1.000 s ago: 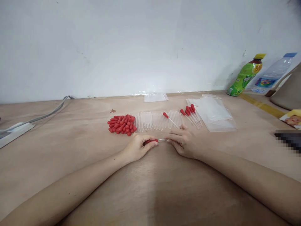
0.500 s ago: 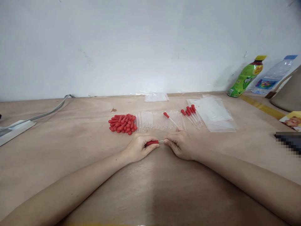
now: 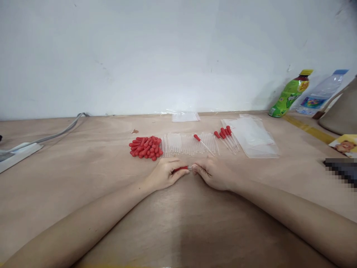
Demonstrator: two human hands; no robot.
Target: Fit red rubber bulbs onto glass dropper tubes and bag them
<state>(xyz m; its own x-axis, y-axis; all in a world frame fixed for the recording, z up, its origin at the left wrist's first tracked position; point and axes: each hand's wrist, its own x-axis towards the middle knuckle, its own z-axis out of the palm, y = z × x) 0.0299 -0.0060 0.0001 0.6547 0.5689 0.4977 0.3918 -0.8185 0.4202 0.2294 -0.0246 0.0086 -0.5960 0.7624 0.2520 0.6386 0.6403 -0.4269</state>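
My left hand (image 3: 167, 174) is closed around a red rubber bulb (image 3: 180, 169). From the bulb's right end a thin clear tube (image 3: 190, 168) runs into the fingertips of my right hand (image 3: 213, 173), which are pinched on it. Behind my left hand lies a heap of red bulbs (image 3: 145, 147). A row of clear glass tubes (image 3: 175, 143) spreads to the heap's right, and one dropper with a red bulb (image 3: 196, 137) lies slanted across it. Several more red-topped droppers (image 3: 226, 137) lie together farther right.
Clear plastic bags (image 3: 259, 143) lie at the right, with another small bag (image 3: 185, 117) by the wall. A green bottle (image 3: 288, 95) and a clear bottle (image 3: 320, 93) stand at the back right. A grey cable (image 3: 63, 132) runs to a power strip (image 3: 25, 152) at the left.
My right hand has shifted slightly left, closer to my left hand, and less of the tube shows between them. The view has moved a little.
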